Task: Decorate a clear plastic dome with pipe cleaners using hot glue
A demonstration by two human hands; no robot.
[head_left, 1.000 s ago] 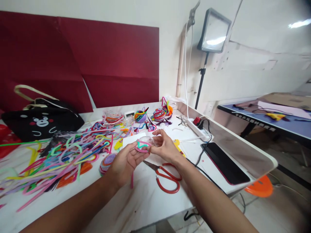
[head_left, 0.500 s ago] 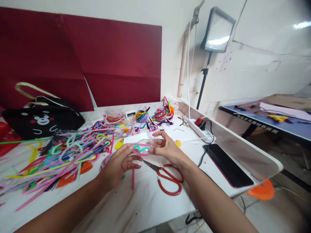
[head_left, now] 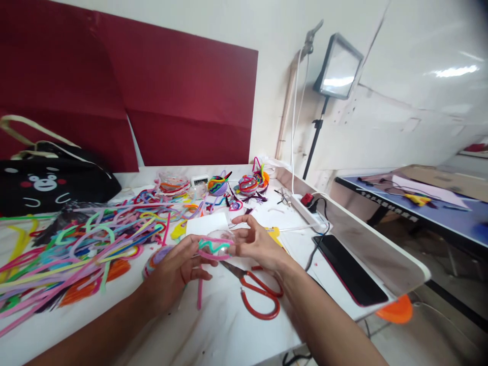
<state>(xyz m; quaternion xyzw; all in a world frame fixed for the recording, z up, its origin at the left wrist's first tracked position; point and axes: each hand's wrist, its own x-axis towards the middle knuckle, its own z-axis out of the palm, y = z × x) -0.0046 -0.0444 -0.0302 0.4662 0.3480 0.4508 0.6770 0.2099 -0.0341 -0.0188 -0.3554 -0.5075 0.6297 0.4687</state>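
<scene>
Between my two hands is a clear plastic ball [head_left: 214, 247], trimmed with pink pipe cleaner around a wavy green strip. My left hand [head_left: 179, 269] pinches its left side with thumb and fingers. On the right side, the fingers of my right hand [head_left: 259, 246] close on it, and they partly cover it. Orange-handled scissors [head_left: 263, 295] lie on the table below my right hand, blades toward the ball. A short pink pipe cleaner [head_left: 200, 292] rests below the ball. Behind my left hand, a wrapped colourful ball [head_left: 150, 262] is partly hidden.
Loose pipe cleaners [head_left: 95, 249] heap on the left, near a black bag [head_left: 49, 183]. Several decorated balls [head_left: 218, 186] stand at the back. A white card [head_left: 208, 223] and a yellow tool [head_left: 273, 234] lie beyond my hands. At right are a phone [head_left: 351, 272] and power strip [head_left: 305, 206].
The view has swung slightly to the right, so the table things appear further left. Both hands keep their hold on the clear ball, with little change in its pose.
</scene>
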